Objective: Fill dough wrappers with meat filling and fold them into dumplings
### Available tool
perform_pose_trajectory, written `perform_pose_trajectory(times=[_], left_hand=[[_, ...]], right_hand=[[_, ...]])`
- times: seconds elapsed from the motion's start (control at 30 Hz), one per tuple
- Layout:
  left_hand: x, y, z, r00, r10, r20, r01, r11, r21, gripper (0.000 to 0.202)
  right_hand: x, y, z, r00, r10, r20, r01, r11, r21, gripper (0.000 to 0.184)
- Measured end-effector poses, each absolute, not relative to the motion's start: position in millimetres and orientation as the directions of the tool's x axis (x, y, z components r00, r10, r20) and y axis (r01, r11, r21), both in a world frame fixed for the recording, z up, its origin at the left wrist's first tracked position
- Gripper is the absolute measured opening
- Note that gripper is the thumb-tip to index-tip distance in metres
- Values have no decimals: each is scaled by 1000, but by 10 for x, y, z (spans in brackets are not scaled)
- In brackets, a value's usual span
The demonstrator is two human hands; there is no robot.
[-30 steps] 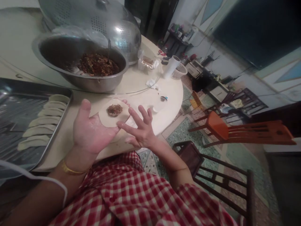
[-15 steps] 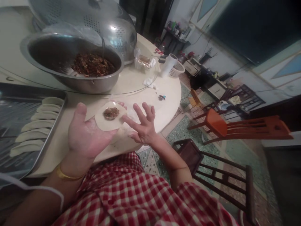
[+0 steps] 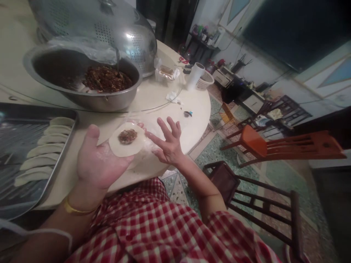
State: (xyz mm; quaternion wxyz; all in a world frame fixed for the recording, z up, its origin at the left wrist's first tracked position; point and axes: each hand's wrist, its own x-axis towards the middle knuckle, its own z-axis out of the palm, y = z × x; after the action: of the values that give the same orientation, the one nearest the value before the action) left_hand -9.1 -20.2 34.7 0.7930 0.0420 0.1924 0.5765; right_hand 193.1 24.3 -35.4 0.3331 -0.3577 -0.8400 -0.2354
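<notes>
My left hand (image 3: 97, 160) lies palm up over the table edge, fingers stretched flat under a round dumpling wrapper (image 3: 126, 144) that carries a small mound of dark filling (image 3: 127, 136). My right hand (image 3: 167, 142) hovers just right of the wrapper with fingers spread; its index fingertip nearly touches the wrapper's right rim. A steel bowl (image 3: 55, 86) of the same dark filling stands beyond, with a utensil handle sticking up from it.
A metal tray (image 3: 16, 138) at the left holds several folded dumplings (image 3: 44, 149). A perforated steel colander (image 3: 115, 25) leans behind the bowl. A white cup (image 3: 194, 76) and small basket (image 3: 204, 81) sit far right on the round table (image 3: 197, 109). Wooden chairs (image 3: 246, 204) stand at right.
Both hands with the wrapper drifted slightly left and the view shifted; the right hand's fingers drew a little away from the wrapper's edge.
</notes>
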Motion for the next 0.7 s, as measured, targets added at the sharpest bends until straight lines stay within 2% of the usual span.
perform_pose_trajectory(times=[0.17, 0.37, 0.5, 0.7], left_hand=[[-72, -213, 339, 316, 921, -227, -879, 374, 296, 72], [-68, -210, 268, 370, 903, -220, -861, 422, 284, 72], [-60, -224, 210, 444, 876, -188, -833, 481, 274, 70], [-64, -232, 128, 499, 857, -134, -816, 516, 261, 66]], right_hand=[[1953, 283, -328, -522, 406, 750, 735, 660, 155, 62], [1976, 324, -300, -510, 475, 717, 740, 668, 84, 61], [1973, 362, -267, -555, 474, 684, 715, 692, 100, 55], [1979, 434, -209, -582, 565, 585, 729, 681, 67, 50]])
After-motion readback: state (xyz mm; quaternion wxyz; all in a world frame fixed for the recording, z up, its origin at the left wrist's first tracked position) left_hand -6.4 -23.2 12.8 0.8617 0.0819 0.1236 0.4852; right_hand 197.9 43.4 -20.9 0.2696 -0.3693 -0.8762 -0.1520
